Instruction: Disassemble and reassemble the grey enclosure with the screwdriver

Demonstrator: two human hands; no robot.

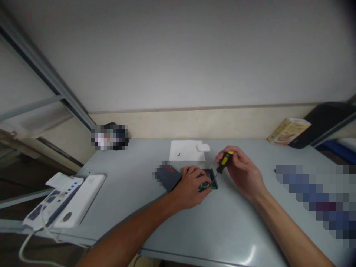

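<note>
My right hand (247, 178) is closed around the yellow-and-black handle of a screwdriver (224, 162). Its shaft slants down to the left, and the tip meets the right part of a small black case (216, 182) with a green circuit board (204, 185) inside. From the left, my left hand (191, 188) grips this case, its fingers curled over the top and hiding much of the board. Beside that hand lies a flat dark grey piece (169, 177) with a red mark, partly blurred out. Whether it touches the case is hidden.
Behind my hands, white paper (185, 148) bears tiny dark bits (178, 154) and a rounded white object (203, 148). A power strip (52, 202) with cables and a long white box (82, 200) sit at left. A yellow carton (289, 131) stands back right.
</note>
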